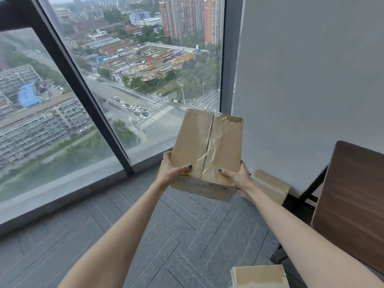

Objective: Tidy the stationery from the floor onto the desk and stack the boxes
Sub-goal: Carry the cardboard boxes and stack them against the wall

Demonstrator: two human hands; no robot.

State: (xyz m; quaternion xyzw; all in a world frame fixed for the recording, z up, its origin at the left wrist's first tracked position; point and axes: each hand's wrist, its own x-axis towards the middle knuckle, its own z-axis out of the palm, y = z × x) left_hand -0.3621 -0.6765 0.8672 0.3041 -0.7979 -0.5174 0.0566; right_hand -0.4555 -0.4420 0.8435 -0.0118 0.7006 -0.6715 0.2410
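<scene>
Cardboard box (207,150) clamped between our left grip (169,171) and right grip (239,176); lower it level, squarely onto second box (270,187) just beyond right grip.

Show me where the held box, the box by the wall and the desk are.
held box (207,146): head view, taped top face.
box by the wall (270,183): head view, top face.
desk (351,200): head view, brown top.

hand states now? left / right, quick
Left hand: closed on the cardboard box, gripping its left side, thumb on top.
Right hand: closed on the same box, gripping its right side, thumb on top.
</scene>
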